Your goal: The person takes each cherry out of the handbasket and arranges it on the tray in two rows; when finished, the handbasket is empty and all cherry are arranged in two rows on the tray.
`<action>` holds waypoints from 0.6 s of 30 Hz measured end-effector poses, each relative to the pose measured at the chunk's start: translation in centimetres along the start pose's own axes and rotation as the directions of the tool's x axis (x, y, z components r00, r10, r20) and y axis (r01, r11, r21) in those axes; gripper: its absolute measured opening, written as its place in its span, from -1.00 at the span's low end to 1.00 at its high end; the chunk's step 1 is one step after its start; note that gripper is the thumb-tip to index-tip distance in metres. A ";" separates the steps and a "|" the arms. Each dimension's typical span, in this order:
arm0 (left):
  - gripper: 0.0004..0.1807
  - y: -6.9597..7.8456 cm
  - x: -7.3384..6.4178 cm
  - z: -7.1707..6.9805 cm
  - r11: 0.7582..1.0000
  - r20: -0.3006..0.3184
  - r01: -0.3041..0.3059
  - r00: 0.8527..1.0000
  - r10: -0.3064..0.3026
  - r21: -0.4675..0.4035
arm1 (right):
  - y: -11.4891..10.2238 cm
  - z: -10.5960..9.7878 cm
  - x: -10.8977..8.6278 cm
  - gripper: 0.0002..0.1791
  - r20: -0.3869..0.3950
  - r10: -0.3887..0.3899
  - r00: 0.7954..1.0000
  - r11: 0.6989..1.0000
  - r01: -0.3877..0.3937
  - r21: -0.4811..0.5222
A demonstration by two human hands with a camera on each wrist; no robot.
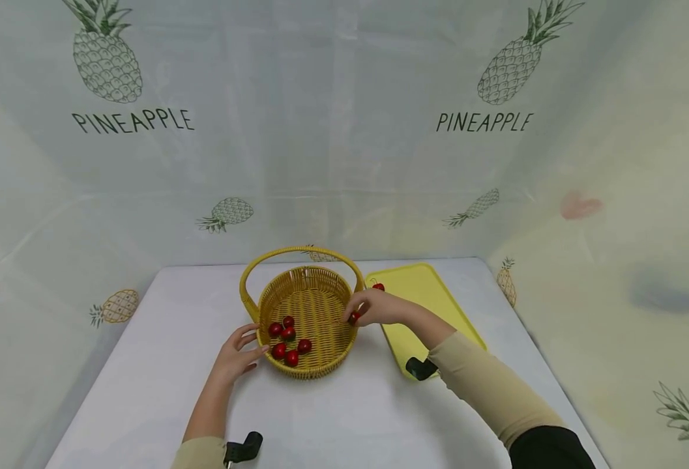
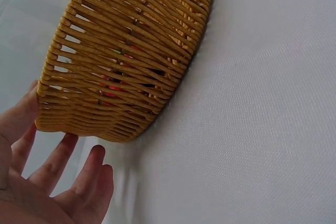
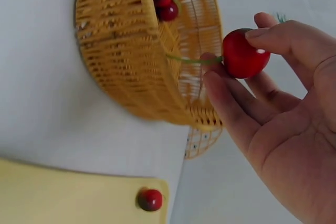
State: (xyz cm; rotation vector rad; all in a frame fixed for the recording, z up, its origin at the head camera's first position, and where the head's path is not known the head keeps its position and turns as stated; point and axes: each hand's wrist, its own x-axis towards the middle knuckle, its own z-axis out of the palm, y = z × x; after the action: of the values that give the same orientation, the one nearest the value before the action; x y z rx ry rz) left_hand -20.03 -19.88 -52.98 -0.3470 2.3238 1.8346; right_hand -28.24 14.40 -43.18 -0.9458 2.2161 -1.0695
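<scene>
A yellow wicker basket [image 1: 321,372] with a tall handle holds several red cherries [image 1: 291,357], mostly at its left side. My left hand [image 1: 237,355] holds the basket's left rim, thumb over the edge and fingers spread along the outside; the left wrist view shows some fingertips apart from the wicker. At the opposite rim, my right hand [image 1: 373,306] pinches one cherry [image 3: 244,55] between thumb and fingers. Its green stem points toward the basket's inside in the right wrist view.
Right of the basket, a yellow tray [image 1: 423,286] lies on the white table [image 1: 332,423], partly under my right forearm. Another cherry [image 3: 150,200] sits near the tray's far corner. Behind the table hangs a pale cloth [image 1: 297,130] printed with pineapples.
</scene>
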 end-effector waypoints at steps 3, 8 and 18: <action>-0.34 0.0 0.0 0.0 1.000 -0.001 0.000 1.000 0.000 -0.002 | 0.4 -0.5 -0.5 -0.75 0.005 -0.050 0.999 0.999 0.050 0.020; -0.33 0.0 0.1 0.0 1.000 -0.003 0.007 1.000 -0.007 -0.006 | 0.8 -1.1 -1.5 -0.79 -0.019 -0.060 0.998 0.998 0.061 0.025; -0.35 0.1 0.0 0.0 1.000 -0.004 -0.006 1.000 0.006 -0.010 | 2.2 -2.4 -3.8 -0.73 -0.121 0.148 0.981 0.988 -0.141 0.068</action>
State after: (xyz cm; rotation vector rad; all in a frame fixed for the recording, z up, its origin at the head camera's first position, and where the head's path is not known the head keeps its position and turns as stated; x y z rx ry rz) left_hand -20.01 -19.89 -52.91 -0.3459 2.3213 1.8506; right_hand -28.29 19.46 -43.09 -0.6973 2.3010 -1.1485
